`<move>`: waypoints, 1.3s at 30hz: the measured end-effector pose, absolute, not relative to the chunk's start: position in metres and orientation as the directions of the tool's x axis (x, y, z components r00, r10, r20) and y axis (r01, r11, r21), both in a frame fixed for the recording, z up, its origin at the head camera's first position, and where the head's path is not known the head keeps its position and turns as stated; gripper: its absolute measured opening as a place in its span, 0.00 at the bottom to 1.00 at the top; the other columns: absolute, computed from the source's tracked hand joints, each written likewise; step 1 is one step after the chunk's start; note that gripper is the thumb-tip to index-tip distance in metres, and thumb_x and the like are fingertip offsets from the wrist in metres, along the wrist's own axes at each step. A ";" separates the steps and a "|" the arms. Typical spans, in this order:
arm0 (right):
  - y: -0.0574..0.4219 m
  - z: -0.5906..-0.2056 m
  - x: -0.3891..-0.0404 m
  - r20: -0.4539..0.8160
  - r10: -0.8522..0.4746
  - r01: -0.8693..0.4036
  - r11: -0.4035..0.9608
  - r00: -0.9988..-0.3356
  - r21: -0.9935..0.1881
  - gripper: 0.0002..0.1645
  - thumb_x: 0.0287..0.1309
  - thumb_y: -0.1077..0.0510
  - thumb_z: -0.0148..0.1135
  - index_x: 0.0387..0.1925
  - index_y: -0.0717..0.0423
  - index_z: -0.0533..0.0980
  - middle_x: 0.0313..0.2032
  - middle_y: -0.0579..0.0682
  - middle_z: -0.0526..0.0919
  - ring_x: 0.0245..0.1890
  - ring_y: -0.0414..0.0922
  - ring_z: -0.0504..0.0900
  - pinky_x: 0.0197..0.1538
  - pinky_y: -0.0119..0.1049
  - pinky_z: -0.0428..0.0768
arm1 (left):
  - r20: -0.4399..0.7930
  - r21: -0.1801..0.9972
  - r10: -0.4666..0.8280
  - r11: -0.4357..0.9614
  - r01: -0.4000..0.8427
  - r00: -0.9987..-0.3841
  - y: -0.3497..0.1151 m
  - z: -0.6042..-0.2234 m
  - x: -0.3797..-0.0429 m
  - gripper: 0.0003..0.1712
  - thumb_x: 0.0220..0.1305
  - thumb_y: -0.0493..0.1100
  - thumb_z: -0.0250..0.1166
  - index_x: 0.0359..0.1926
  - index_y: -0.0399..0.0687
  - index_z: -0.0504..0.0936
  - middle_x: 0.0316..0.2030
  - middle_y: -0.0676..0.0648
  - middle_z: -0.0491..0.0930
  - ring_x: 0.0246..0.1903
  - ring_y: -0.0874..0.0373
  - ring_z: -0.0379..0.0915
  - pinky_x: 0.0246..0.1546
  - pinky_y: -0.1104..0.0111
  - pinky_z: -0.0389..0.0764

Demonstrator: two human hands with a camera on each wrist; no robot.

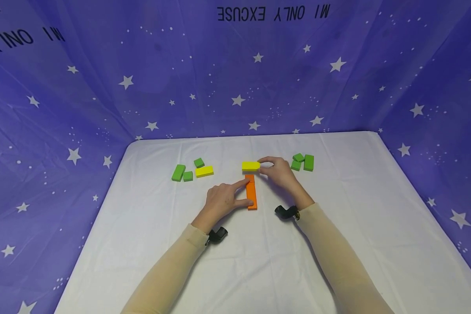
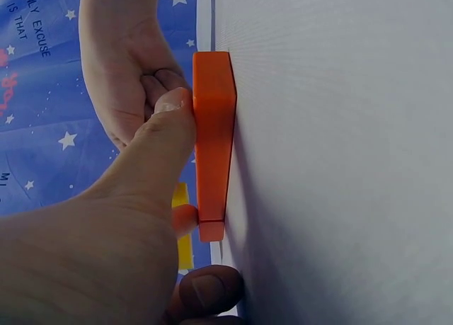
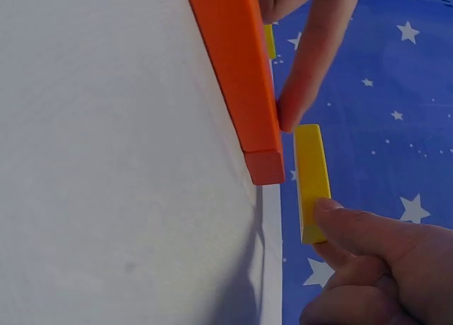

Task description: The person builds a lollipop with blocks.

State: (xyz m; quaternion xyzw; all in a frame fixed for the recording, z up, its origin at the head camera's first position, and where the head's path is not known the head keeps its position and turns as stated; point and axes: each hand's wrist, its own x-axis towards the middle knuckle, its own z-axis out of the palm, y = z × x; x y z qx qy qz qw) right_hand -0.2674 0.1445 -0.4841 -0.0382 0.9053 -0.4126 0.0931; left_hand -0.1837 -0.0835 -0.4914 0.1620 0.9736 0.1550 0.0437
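Note:
A long orange block (image 1: 251, 195) lies on the white-covered table, a small orange block (image 1: 249, 177) against its far end. My left hand (image 1: 221, 199) rests its thumb on the near end of the long block and its index fingertip by the seam between the two. Between thumb and fingers, my right hand (image 1: 281, 173) pinches the right end of a yellow block (image 1: 250, 166). In the right wrist view this yellow block (image 3: 310, 173) appears raised off the table, just beyond the orange pieces, with a gap between them.
To the left are another yellow block (image 1: 204, 171), a green oblong block (image 1: 178, 172) and two small green blocks (image 1: 188, 176). A green oblong block (image 1: 308, 162) and two small green blocks (image 1: 296, 165) lie on the right. A starry purple curtain (image 1: 235, 78) hangs behind the table.

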 end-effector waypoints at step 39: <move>0.140 -0.501 -0.268 -0.134 -0.189 -0.042 0.713 -0.973 -0.700 0.25 0.64 0.48 0.72 0.61 0.47 0.84 0.67 0.57 0.82 0.74 0.61 0.74 0.76 0.62 0.67 | -0.009 0.298 0.327 0.903 0.310 -0.945 -0.082 -0.492 -0.183 0.49 0.56 0.78 0.70 0.77 0.79 0.69 0.16 0.54 0.60 0.17 0.56 0.55 0.22 0.65 0.62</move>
